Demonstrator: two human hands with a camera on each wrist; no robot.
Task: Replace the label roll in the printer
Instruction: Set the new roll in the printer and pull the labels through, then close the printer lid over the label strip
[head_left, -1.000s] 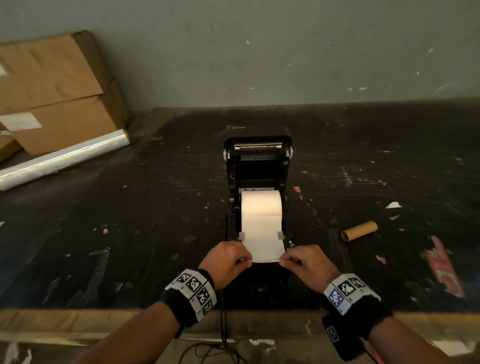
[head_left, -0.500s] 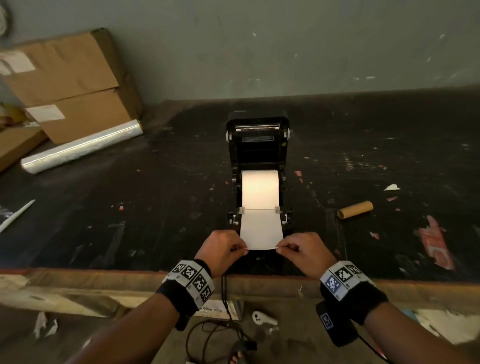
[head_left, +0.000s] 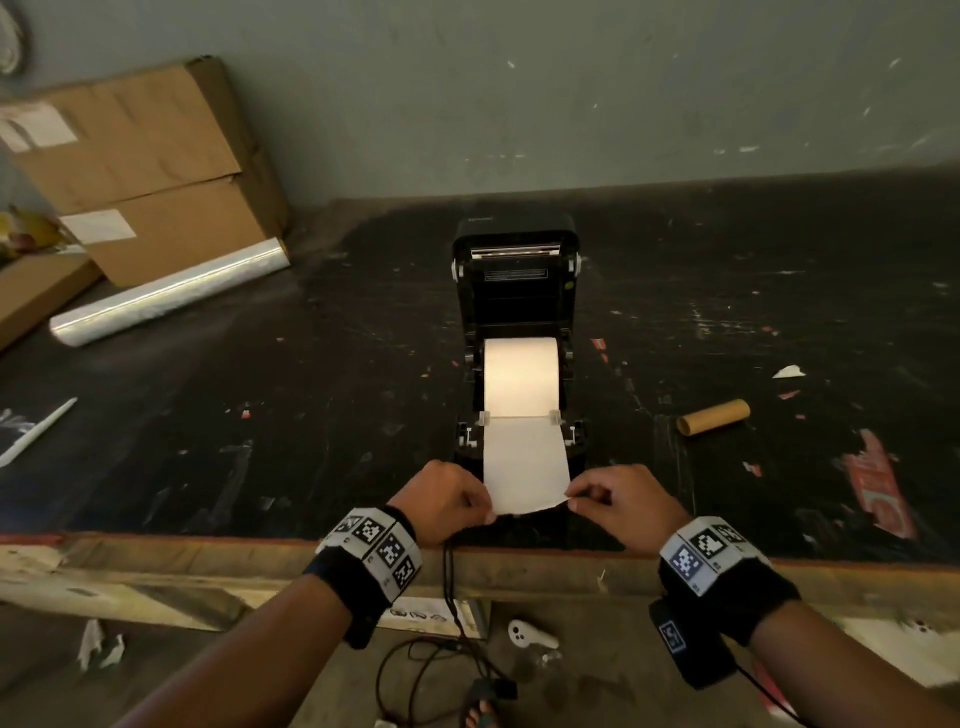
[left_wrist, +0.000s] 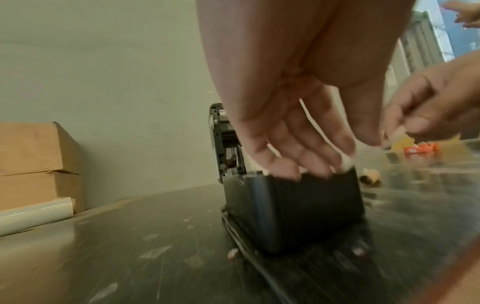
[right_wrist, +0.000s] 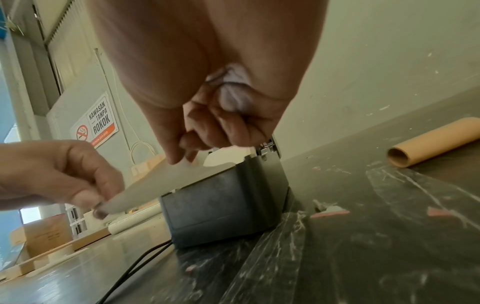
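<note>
A black label printer (head_left: 514, 291) stands on the dark table with its lid tilted up and back. A white label roll (head_left: 521, 375) sits in its bay, and a strip of label paper (head_left: 524, 467) runs forward over the front edge. My left hand (head_left: 451, 500) pinches the strip's near left corner; my right hand (head_left: 618, 500) pinches its near right corner. The right wrist view shows the paper strip (right_wrist: 166, 181) stretched between both hands above the printer's front (right_wrist: 223, 203). In the left wrist view my fingers (left_wrist: 298, 148) hang over the printer body (left_wrist: 293, 209).
An empty cardboard core (head_left: 714, 416) lies on the table to the printer's right. Cardboard boxes (head_left: 145, 171) and a roll of clear film (head_left: 171, 299) sit at the back left. The printer's cable (head_left: 449, 592) drops over the table's front edge (head_left: 208, 561). Scraps litter the tabletop.
Both hands have drawn the paper strip further out of the printer toward the table's front edge. The head view has tilted down, showing the floor below the table.
</note>
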